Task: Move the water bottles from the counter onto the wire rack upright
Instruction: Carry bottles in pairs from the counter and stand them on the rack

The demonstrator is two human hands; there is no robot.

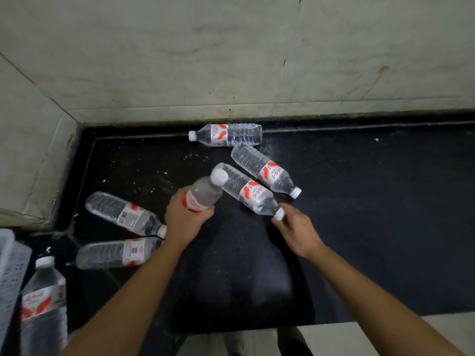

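Clear water bottles with red-and-white labels lie on the black counter [359, 201]. My left hand [183, 218] grips one bottle [205, 192] by its body, lifted and tilted, cap pointing up and right. My right hand [295, 227] has its fingertips on the capped neck of a lying bottle [246, 191]. Another bottle [264, 169] lies just beyond it, and one [227, 134] rests along the back wall. Two more lie at the left: one [123, 213] and one [113, 253]. An upright bottle [43, 299] stands at the bottom left.
A white perforated plastic basket [10, 273] sits at the far left edge, beside the upright bottle. Pale marble walls [231, 60] close the counter's back and left sides. The counter's front edge runs along the bottom, with floor below.
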